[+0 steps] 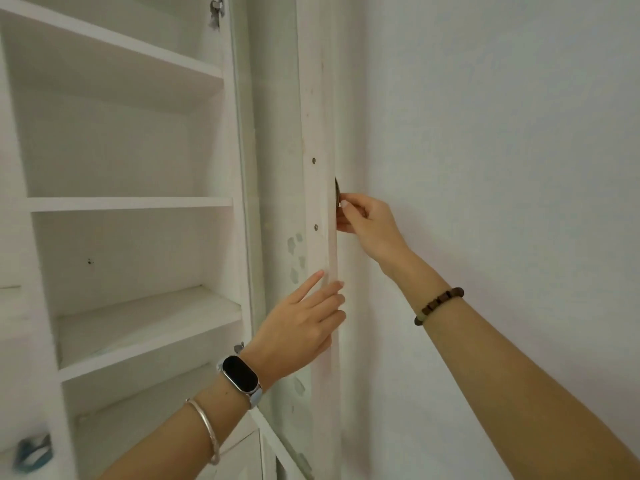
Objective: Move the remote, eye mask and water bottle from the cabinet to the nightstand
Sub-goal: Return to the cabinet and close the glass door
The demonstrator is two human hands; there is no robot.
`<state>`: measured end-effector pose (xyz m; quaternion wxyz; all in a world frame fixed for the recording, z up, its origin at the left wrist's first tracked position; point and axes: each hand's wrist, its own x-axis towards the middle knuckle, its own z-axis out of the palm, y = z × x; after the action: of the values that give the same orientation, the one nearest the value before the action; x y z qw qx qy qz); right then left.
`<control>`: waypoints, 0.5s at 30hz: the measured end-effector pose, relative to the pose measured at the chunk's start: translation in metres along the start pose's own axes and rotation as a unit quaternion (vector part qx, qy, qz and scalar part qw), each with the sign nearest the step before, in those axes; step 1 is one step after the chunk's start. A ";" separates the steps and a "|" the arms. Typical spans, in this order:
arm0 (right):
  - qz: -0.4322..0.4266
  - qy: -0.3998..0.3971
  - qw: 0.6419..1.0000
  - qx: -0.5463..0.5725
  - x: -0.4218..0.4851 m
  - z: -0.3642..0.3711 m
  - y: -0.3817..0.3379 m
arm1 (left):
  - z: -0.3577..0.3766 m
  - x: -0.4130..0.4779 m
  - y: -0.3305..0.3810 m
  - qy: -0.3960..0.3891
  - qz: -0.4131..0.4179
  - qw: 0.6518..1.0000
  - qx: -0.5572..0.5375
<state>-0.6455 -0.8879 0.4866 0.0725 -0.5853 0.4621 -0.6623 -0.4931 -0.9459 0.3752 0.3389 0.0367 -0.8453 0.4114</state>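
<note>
A white cabinet stands open on the left, and the shelves in view hold nothing. Its glass door is swung out edge-on in the middle. My right hand pinches the dark round door handle on the far side of the door's edge. My left hand lies flat against the door's frame lower down, fingers spread, holding nothing. The remote, eye mask and water bottle are not in view. A blurred blue object sits at the bottom left; I cannot tell what it is.
A plain white wall fills the right side, close behind the open door. A metal hinge shows at the cabinet's top. A lower cabinet door lies below my left forearm.
</note>
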 end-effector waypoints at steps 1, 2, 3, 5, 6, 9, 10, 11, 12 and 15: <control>-0.002 -0.003 1.000 0.010 -0.001 0.005 -0.001 | -0.006 -0.006 -0.001 -0.004 -0.001 1.000 0.008; -0.004 -0.006 1.000 0.021 -0.001 0.010 -0.003 | -0.012 -0.013 -0.003 -0.009 -0.002 1.000 0.017; -0.005 -0.010 0.999 0.032 -0.002 0.016 -0.005 | -0.017 -0.020 -0.004 -0.012 -0.005 1.000 0.026; -0.007 -0.020 0.998 0.055 -0.004 0.033 -0.009 | -0.028 -0.036 -0.008 -0.012 -0.018 0.999 0.042; -0.010 -0.028 0.997 0.067 -0.005 0.042 -0.011 | -0.034 -0.044 -0.009 -0.011 -0.028 0.998 0.048; -0.021 -0.049 0.994 0.095 -0.008 0.073 -0.017 | -0.052 -0.071 -0.013 -0.024 -0.064 0.996 0.065; -0.027 -0.056 0.993 0.098 -0.009 0.084 -0.019 | -0.057 -0.081 -0.014 -0.035 -0.077 0.994 0.070; -0.036 -0.062 0.993 0.094 -0.009 0.094 -0.021 | -0.063 -0.090 -0.015 -0.049 -0.090 0.992 0.073; -0.045 -0.066 0.993 0.090 -0.008 0.103 -0.022 | -0.067 -0.099 -0.017 -0.063 -0.100 0.990 0.077; -0.072 -0.060 0.993 0.069 -0.008 0.134 -0.025 | -0.080 -0.129 -0.028 -0.105 -0.125 0.982 0.096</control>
<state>-0.5190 -0.9390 0.4831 0.0929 -0.6493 0.3667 -0.6599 -0.3413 -0.9346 0.3510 0.2922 0.2176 -0.8213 0.4390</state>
